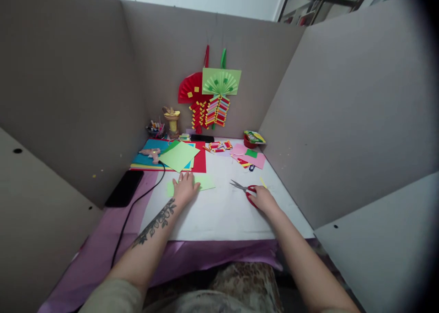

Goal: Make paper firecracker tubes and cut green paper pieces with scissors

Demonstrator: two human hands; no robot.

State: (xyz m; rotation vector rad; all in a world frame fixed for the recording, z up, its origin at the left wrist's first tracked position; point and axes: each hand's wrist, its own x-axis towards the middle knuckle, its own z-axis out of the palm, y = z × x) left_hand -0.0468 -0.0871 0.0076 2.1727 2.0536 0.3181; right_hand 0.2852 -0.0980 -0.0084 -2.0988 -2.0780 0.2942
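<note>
My left hand [185, 188] lies flat on a light green sheet of paper [206, 183], its fingers spread. That sheet rests on the white table covering, and part of it is hidden beneath the hand. To the right, my right hand [265, 199] is closed around the red handles of a pair of scissors [241, 186]. The scissor blades are parted and point left, toward the sheet but apart from it. Just beyond my left fingertips, another light green sheet [180, 156] lies on a stack of coloured paper.
A glue gun [153, 154] with a black cord sits on the stack beside a phone [124, 189]. Paper rolls [219, 146], pink paper [258, 160] and a red bowl [249, 142] stand farther back. Paper fan decorations [221, 83] hang on the grey partition; panels enclose both sides.
</note>
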